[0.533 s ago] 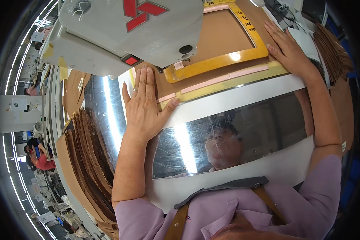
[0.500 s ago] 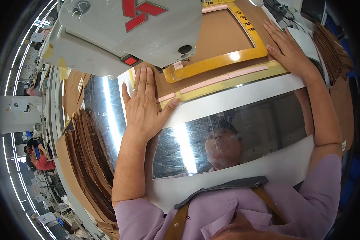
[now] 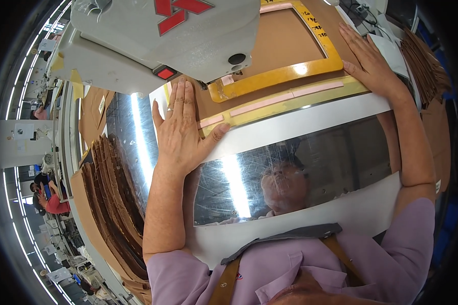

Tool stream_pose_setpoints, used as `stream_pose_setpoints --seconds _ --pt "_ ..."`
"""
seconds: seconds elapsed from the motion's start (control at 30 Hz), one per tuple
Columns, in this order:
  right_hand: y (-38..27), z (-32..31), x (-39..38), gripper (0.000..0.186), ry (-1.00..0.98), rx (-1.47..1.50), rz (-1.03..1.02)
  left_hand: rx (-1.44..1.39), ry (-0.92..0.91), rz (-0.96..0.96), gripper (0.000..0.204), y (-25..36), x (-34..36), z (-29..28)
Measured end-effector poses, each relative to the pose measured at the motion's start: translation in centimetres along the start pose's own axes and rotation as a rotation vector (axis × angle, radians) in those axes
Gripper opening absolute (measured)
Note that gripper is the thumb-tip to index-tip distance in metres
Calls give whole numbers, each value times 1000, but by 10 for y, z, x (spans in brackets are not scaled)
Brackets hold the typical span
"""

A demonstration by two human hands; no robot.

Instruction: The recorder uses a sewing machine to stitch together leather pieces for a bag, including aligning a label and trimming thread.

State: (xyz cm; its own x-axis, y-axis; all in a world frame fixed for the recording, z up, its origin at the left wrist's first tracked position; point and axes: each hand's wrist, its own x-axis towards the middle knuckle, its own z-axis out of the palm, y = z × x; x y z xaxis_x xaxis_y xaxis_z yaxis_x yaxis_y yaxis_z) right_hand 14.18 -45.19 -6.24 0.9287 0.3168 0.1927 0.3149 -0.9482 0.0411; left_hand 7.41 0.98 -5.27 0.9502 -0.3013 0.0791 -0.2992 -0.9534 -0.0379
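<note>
My left hand [image 3: 179, 129] lies flat with its fingers stretched out, at the left edge of a brown sheet [image 3: 280, 44]. Its thumb reaches over the end of a translucent yellowish strip [image 3: 295, 101] that carries pink bands. At the sheet's far right, my right hand [image 3: 370, 65] also rests flat, fingers outstretched, its thumb beside the corner of a yellow frame [image 3: 285, 73] with handwriting on it. The frame lies on the brown sheet, partly under a large pale sewing machine head [image 3: 203, 40]. Neither hand grips anything.
A shiny metal plate [image 3: 331, 157] lies in a white surface [image 3: 300, 124] before me. Stacks of brown pieces stand at left [image 3: 104, 198] and far right [image 3: 422, 63]. The machine head overhangs the work near my left fingertips. Cables [image 3: 364, 15] lie at the back right.
</note>
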Motion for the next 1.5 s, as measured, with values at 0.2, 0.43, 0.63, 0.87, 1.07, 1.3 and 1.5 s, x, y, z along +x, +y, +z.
stream_pose_setpoints --seconds 0.2,0.43,0.63,0.87,1.07,1.3,1.5 --pt "-3 -6 -5 84 3 -17 -1 -36 26 20 122 0 -6 -2" --pt "-11 -20 -10 73 126 99 -96 -157 196 162 76 13 -22 -35" --pt "-32 -55 -30 49 16 116 -204 -13 273 182 44 22 -35 -25" --pt "-43 -57 -65 56 -17 136 -142 -37 318 23 57 28 -46 -28" --pt "-33 -46 -73 57 47 200 -126 -116 149 68 63 21 -43 -30" --pt "-19 -36 -85 48 212 86 -114 -109 141 116 61 19 -42 -26" --pt "-20 -32 -86 43 168 128 -105 -86 120 118 55 14 -41 -26"
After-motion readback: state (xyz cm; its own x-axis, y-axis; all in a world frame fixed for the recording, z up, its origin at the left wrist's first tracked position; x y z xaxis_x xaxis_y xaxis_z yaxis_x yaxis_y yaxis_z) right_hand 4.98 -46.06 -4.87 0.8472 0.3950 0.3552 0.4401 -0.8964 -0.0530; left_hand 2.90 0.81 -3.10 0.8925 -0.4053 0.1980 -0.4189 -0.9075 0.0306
